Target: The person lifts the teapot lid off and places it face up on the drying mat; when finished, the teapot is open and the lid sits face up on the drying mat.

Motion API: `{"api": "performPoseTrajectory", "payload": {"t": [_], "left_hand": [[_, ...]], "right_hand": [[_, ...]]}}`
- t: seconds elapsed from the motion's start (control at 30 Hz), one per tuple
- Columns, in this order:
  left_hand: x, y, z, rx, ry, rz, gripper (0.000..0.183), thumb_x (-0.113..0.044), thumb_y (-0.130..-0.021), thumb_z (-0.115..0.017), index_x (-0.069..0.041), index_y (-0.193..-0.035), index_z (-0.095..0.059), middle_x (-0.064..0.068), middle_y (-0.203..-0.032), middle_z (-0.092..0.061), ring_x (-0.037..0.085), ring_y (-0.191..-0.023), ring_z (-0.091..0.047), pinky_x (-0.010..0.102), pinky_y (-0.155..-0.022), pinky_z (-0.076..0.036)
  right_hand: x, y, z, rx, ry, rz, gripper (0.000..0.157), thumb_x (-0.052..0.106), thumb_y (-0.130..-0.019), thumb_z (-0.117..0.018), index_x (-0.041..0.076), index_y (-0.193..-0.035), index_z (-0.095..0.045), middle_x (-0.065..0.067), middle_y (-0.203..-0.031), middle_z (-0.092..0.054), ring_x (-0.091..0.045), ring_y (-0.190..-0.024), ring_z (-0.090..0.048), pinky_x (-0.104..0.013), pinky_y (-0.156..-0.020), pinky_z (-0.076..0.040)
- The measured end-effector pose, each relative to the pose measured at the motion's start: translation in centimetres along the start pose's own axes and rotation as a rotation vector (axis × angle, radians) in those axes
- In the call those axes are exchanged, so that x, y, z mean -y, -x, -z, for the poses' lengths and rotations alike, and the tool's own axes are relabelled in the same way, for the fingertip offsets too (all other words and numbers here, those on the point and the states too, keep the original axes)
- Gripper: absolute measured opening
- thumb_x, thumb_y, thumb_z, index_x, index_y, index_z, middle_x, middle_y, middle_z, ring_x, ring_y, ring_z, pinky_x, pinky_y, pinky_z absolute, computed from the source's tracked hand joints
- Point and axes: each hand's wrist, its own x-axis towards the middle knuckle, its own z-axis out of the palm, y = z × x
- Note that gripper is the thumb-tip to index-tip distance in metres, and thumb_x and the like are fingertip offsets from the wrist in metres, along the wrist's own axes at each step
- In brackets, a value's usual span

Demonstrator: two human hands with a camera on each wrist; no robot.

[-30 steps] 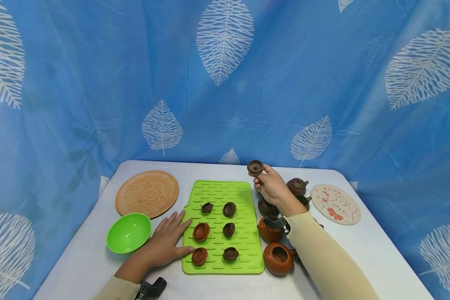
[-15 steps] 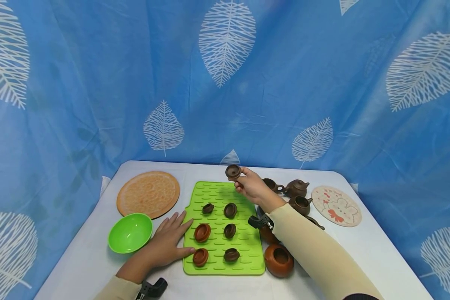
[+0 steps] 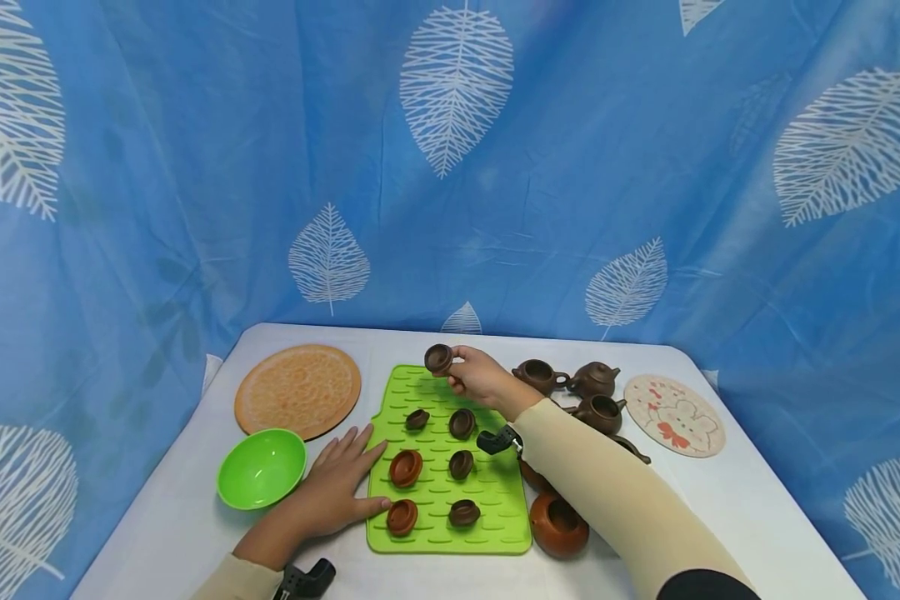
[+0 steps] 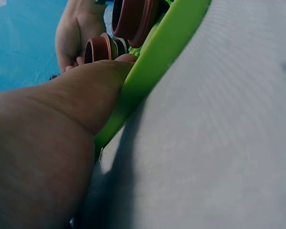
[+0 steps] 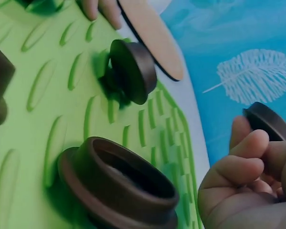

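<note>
My right hand (image 3: 483,379) pinches a dark brown teapot lid (image 3: 438,359), hollow side up, above the far edge of the green mat (image 3: 495,533). In the right wrist view the lid (image 5: 271,123) sits above the curled fingers. My left hand (image 3: 337,483) lies flat with spread fingers, thumb and fingertips touching the mat's left edge. On the mat rest brown lids (image 3: 462,423) in a right column, a small brown lid (image 3: 417,419), and two reddish lids (image 3: 406,468) nearest my left thumb. Most lie tilted with their hollow sides showing.
Right of the mat stand several teapots, dark brown (image 3: 595,379) behind and reddish (image 3: 559,525) in front, partly hidden by my right sleeve. A rabbit-print round mat (image 3: 675,415) lies farther right. At left are a green bowl (image 3: 262,469) and a round orange-brown mat (image 3: 297,389).
My right hand has carried the brown lid leftward from above the teapots to over the green mat's far edge. My left hand has stayed in place.
</note>
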Motion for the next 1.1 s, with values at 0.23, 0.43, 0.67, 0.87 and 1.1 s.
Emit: {"api": "performPoseTrajectory", "payload": {"t": [0.23, 0.43, 0.67, 0.87, 1.1], "left_hand": [[-0.1, -0.1, 0.2, -0.001, -0.003, -0.002, 0.094, -0.068, -0.089, -0.071, -0.018, -0.163, -0.041, 0.013, -0.176, -0.016, 0.041, -0.162, -0.009, 0.065, -0.128, -0.007], [0.0, -0.2, -0.1, 0.001, -0.012, -0.005, 0.095, -0.072, -0.089, -0.069, -0.020, -0.163, -0.041, 0.011, -0.176, -0.016, 0.039, -0.163, -0.009, 0.065, -0.128, -0.008], [0.1, -0.1, -0.3, -0.001, -0.004, -0.004, 0.095, -0.072, -0.089, -0.069, -0.020, -0.163, -0.041, 0.012, -0.176, -0.017, 0.040, -0.163, -0.009, 0.064, -0.128, -0.008], [0.1, -0.2, -0.3, -0.005, -0.022, -0.010, 0.095, -0.072, -0.089, -0.068, -0.019, -0.163, -0.040, 0.012, -0.176, -0.016, 0.039, -0.163, -0.009, 0.064, -0.129, -0.008], [0.1, -0.1, -0.3, -0.009, -0.020, -0.010, 0.094, -0.070, -0.089, -0.069, -0.019, -0.162, -0.041, 0.013, -0.175, -0.018, 0.040, -0.162, -0.010, 0.064, -0.128, -0.008]], "right_hand": [[-0.2, -1.3, -0.9, 0.042, 0.164, -0.043, 0.025, 0.012, -0.113, -0.045, 0.008, -0.134, -0.058, -0.013, -0.111, -0.070, -0.012, -0.067, -0.047, -0.030, -0.060, -0.038], [-0.4, -1.6, -1.8, 0.062, 0.239, -0.084, 0.025, 0.008, -0.112, -0.044, 0.007, -0.131, -0.060, -0.009, -0.085, -0.059, -0.015, -0.066, -0.044, -0.031, -0.059, -0.036], [-0.4, -1.3, -2.7, 0.054, 0.347, -0.077, 0.023, 0.009, -0.110, -0.049, 0.006, -0.128, -0.063, -0.010, -0.093, -0.070, -0.014, -0.067, -0.051, -0.028, -0.056, -0.041], [-0.2, -1.3, -2.7, 0.060, 0.410, -0.077, 0.012, 0.009, -0.110, -0.049, 0.006, -0.109, -0.061, -0.013, -0.100, -0.072, -0.018, -0.076, -0.058, -0.029, -0.060, -0.044], [-0.1, -1.2, -2.4, 0.086, 0.498, -0.069, 0.026, 0.009, -0.108, -0.054, 0.011, -0.082, -0.051, -0.009, -0.089, -0.069, -0.018, -0.070, -0.054, -0.030, -0.059, -0.043]]}}
